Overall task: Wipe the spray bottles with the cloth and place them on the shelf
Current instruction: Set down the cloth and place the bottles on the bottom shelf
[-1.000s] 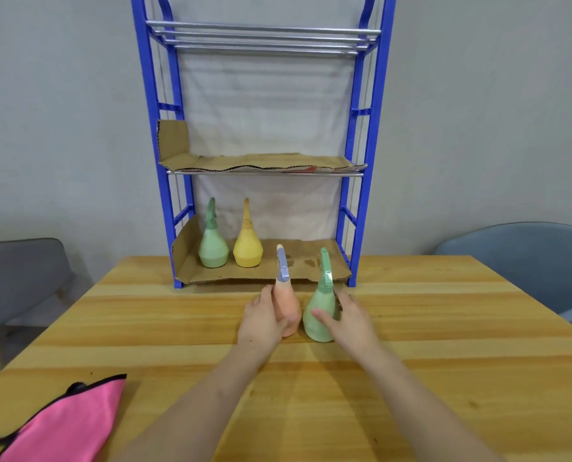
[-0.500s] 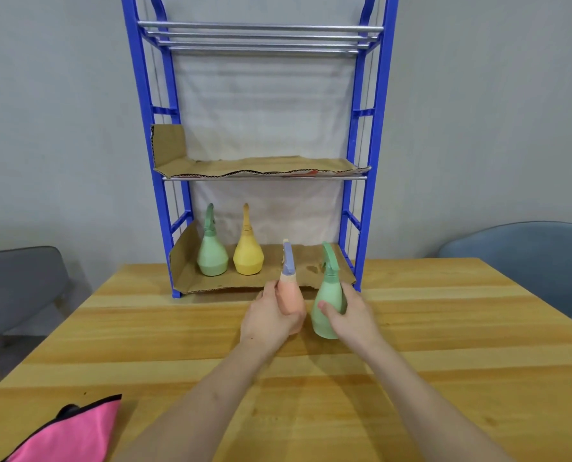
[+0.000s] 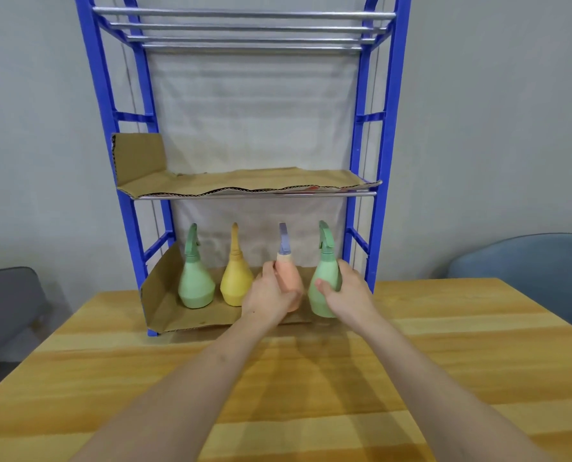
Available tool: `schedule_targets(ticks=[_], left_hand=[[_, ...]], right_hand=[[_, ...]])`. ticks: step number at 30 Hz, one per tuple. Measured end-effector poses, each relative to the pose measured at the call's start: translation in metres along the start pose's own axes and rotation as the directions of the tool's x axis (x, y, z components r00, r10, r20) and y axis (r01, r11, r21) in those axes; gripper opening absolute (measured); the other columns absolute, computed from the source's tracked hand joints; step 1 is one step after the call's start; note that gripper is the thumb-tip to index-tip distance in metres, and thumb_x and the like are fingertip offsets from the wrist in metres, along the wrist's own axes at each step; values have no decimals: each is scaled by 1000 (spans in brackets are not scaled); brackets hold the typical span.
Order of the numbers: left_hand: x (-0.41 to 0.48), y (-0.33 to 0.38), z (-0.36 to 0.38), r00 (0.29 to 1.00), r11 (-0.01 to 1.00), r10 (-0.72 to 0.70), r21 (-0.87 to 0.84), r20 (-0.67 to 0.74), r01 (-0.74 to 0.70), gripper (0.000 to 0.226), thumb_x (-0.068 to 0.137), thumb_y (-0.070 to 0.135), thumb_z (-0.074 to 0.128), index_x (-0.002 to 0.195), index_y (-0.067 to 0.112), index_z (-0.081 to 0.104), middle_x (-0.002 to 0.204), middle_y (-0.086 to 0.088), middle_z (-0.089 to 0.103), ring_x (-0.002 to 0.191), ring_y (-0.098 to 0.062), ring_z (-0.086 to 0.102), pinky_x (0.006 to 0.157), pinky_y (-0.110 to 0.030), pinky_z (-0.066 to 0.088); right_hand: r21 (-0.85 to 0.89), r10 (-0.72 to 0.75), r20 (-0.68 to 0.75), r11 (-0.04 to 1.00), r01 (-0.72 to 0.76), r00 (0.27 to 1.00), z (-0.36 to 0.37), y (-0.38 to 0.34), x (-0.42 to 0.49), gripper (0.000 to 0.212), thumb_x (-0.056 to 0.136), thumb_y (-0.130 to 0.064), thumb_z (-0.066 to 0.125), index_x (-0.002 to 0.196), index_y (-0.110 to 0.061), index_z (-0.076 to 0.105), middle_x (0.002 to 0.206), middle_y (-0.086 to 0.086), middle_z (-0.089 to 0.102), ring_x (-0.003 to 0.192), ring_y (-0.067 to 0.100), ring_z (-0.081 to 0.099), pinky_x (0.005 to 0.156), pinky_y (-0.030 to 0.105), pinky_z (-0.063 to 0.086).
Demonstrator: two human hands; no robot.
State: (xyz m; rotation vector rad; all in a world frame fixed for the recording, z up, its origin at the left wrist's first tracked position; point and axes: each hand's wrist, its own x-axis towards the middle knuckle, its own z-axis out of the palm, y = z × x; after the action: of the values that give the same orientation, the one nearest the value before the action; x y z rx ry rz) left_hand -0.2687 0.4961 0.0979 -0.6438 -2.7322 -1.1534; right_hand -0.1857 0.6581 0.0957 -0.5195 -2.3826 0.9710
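The orange bottle (image 3: 288, 281) is wrapped in the left hand (image 3: 271, 293), fingers closed round its body; the right hand (image 3: 343, 295) grips a green bottle (image 3: 324, 288) the same way. Both sit upright at the near right of the bottom shelf (image 3: 164, 308), though I cannot tell if they touch its cardboard yet. To their left on that shelf stand 2 more: a yellow bottle (image 3: 234, 278) and another green one (image 3: 194, 281). The risk, as I judge it: the orange bottle is just beside the yellow one, so a leftward nudge could topple it, and the wavy cardboard may let a bottle tip on release. No cloth is in view.
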Motion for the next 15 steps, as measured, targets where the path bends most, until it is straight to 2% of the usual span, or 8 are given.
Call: schedule_targets(ticks=[4, 8, 11, 15], left_hand=[[25, -11, 19, 1000, 1000, 14, 28, -9, -14, 70, 87, 35, 74, 143, 16, 37, 133, -8, 56, 116, -33, 63, 86, -43, 54], [39, -21, 34, 999, 999, 29, 18, -22, -29, 74, 89, 26, 74, 149, 12, 34, 144, -11, 38, 123, -34, 58, 98, -41, 50], [43, -26, 40, 998, 998, 56, 23, -41, -55, 73, 93, 21, 72, 152, 10, 31, 147, -12, 39, 128, -33, 55, 102, -39, 49], [37, -30, 46, 996, 997, 43, 64, -83, -38, 82, 93, 28, 74, 157, 16, 24, 148, -9, 44, 131, -30, 54, 102, -45, 52]], right_hand=[[-19, -7, -22, 1000, 7, 1000, 12, 16, 23, 56, 92, -51, 63, 142, -33, 46, 129, 0, 61, 118, 25, 61, 96, 49, 55], [-8, -2, -29, 1000, 1, 1000, 24, 28, 34, 53, 94, -51, 64, 140, -32, 47, 128, -2, 62, 118, 24, 60, 95, 47, 54], [-12, -47, -39, 999, 47, 998, 33, 32, 36, 52, 92, -54, 64, 137, -33, 47, 124, -6, 64, 116, 21, 62, 93, 46, 55], [28, -42, -36, 999, 43, 998, 36, 37, 34, 59, 93, -52, 69, 143, -30, 46, 129, -7, 62, 118, 19, 60, 95, 43, 55]])
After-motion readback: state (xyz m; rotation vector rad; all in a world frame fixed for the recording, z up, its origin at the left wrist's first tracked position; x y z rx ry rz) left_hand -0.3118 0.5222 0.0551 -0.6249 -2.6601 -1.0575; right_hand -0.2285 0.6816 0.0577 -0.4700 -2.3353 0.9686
